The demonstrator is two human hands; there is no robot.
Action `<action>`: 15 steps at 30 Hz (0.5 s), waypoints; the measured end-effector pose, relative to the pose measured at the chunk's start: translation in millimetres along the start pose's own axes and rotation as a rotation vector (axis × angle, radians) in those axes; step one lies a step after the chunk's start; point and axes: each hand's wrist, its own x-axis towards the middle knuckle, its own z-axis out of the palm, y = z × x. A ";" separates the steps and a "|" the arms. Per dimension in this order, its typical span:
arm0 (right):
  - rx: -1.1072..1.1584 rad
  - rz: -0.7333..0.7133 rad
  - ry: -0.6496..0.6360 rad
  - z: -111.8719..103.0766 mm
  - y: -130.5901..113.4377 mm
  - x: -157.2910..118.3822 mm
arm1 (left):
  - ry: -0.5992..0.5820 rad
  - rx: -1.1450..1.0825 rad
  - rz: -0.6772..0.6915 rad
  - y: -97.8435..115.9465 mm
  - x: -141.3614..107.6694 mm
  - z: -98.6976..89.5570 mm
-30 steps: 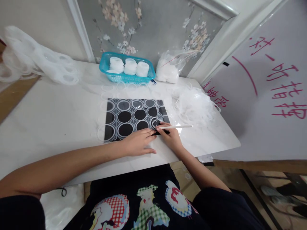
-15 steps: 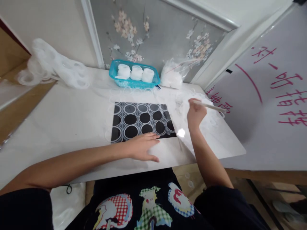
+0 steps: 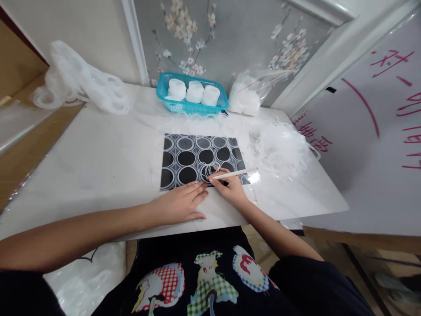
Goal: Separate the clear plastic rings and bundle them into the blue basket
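Note:
My right hand (image 3: 233,189) pinches a thin white pen-like stick (image 3: 239,173) and rests over the lower middle of a black mat (image 3: 206,156). Clear film with rows of pale ring outlines covers the mat and reaches past its edges. Around the stick's tip lie several thin white loops (image 3: 213,165), on or just above the film. My left hand (image 3: 184,202) lies flat at the mat's lower edge, fingers stretched out towards the stick's tip and holding nothing. Its fingertips are close to my right hand.
Behind the mat stands a blue basket (image 3: 161,92) with three white stacks. Beside it is a clear bag (image 3: 246,97) of white material. A tangled heap of clear ring scraps (image 3: 283,142) lies on the right, near a whiteboard (image 3: 378,175). Ring-cut film (image 3: 88,83) is piled at the left.
My right hand has come left from the scrap heap to the mat, bringing the stick down. White loops now show at its tip. My left hand has shifted slightly left.

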 end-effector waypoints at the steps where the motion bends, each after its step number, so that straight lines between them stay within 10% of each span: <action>1: -0.003 0.007 0.000 -0.2 0.0 -0.2 | 0.001 0.009 0.001 0.8 0.4 1.0; 15: -0.438 -0.164 0.006 5.1 4.8 0.4 | -0.083 -0.249 -0.135 0.8 6.0 -11.2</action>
